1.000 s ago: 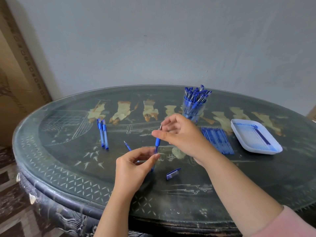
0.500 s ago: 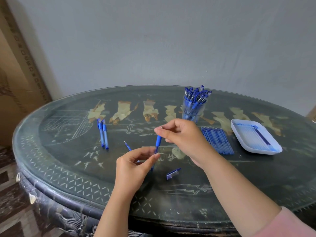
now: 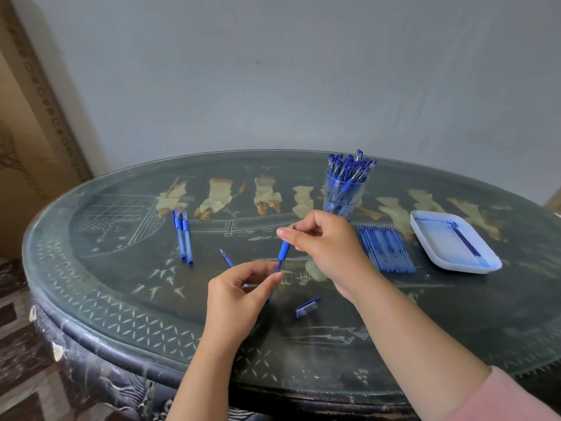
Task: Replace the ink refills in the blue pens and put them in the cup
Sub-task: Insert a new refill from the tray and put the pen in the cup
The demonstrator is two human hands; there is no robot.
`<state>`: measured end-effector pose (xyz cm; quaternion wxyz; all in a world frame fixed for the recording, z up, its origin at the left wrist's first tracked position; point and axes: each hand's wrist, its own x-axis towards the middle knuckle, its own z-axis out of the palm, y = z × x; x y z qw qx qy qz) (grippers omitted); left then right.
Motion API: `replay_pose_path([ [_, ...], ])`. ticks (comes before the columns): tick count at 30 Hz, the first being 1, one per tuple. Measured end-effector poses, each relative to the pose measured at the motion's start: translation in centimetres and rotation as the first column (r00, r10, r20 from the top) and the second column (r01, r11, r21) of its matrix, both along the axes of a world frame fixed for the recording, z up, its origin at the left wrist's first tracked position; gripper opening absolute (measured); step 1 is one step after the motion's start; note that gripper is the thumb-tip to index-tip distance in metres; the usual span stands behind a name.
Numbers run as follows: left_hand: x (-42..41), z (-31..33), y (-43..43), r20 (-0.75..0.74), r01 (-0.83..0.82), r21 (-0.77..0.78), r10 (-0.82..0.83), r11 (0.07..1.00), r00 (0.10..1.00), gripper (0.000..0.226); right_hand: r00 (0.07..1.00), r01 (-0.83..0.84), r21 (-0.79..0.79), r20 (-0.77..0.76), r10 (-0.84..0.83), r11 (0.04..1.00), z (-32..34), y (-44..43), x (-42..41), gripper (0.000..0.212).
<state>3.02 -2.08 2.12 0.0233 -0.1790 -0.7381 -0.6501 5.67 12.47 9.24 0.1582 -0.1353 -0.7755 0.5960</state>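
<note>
My left hand [image 3: 239, 294] holds the clear barrel of a blue pen [image 3: 283, 253] low over the table's middle. My right hand [image 3: 324, 247] pinches the pen's tip end, its metal point sticking up past my fingers. A loose refill [image 3: 227, 258] lies just left of my hands, partly hidden by the left one. The pen's blue cap [image 3: 307, 308] lies on the table below my right wrist. A clear cup [image 3: 341, 196] packed with several capped blue pens stands behind my right hand. Two capped blue pens [image 3: 182, 237] lie side by side to the left.
A row of several blue refills [image 3: 385, 249] lies right of my right hand. A white tray [image 3: 425, 226] holding refills sits at the far right. The dark oval table [image 3: 121, 299] has a glass top and a carved edge; a grey wall stands behind it.
My right hand has shifted slightly on the pen's tip, as if twisting it against the barrel. My left hand has stayed in place.
</note>
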Motion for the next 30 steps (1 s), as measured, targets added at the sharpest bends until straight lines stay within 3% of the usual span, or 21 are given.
replay_pose_path([
  [6,-0.1,0.0,-0.1,0.009,-0.003,0.008,0.003,1.000,1.000,0.010,0.999,-0.025,0.081,0.024,0.023,0.996,-0.1,-0.4,-0.1,0.022],
  [9,-0.2,0.0,-0.1,0.097,-0.004,0.063,-0.002,0.998,0.995,0.013,0.969,-0.175,0.088,0.190,0.156,0.981,0.1,1.2,1.0,0.029],
  [11,-0.2,-0.1,-0.2,0.119,-0.004,0.072,-0.005,0.997,0.993,0.015,0.885,-0.362,0.272,0.402,0.236,0.891,0.1,2.6,2.2,0.025],
  [14,-0.2,-0.1,-0.2,0.137,0.010,0.106,-0.025,0.994,0.990,0.015,0.727,-0.617,0.447,0.639,0.252,0.648,-1.1,3.1,3.2,0.029],
  [19,-0.2,-0.1,-0.3,0.173,0.044,0.150,-0.070,0.988,0.982,0.016,0.737,-0.614,0.468,0.629,0.248,0.636,-2.1,2.1,3.8,0.013],
  [21,-0.2,-0.1,-0.3,0.184,0.055,0.164,-0.085,0.985,0.979,0.015,0.794,-0.531,0.488,0.572,0.205,0.693,-1.7,2.5,3.6,0.014],
  [23,-0.2,-0.1,-0.4,0.196,0.055,0.196,-0.094,0.979,0.976,0.014,0.893,-0.352,0.445,0.424,0.153,0.823,-0.9,3.1,3.0,0.022],
  [26,-0.2,0.1,-0.4,0.218,0.063,0.238,-0.116,0.969,0.969,0.015,0.995,-0.050,0.100,0.096,0.040,0.994,0.9,3.2,1.9,0.027],
  [28,-0.1,0.1,-0.4,0.218,0.076,0.244,-0.131,0.967,0.967,0.016,0.998,0.002,-0.165,-0.057,-0.012,0.986,2.3,2.4,0.9,0.018],
  [30,-0.1,0.1,-0.3,0.217,0.092,0.240,-0.145,0.967,0.965,0.016,0.990,-0.017,-0.318,-0.140,-0.029,0.948,3.5,1.5,-0.1,0.018],
])
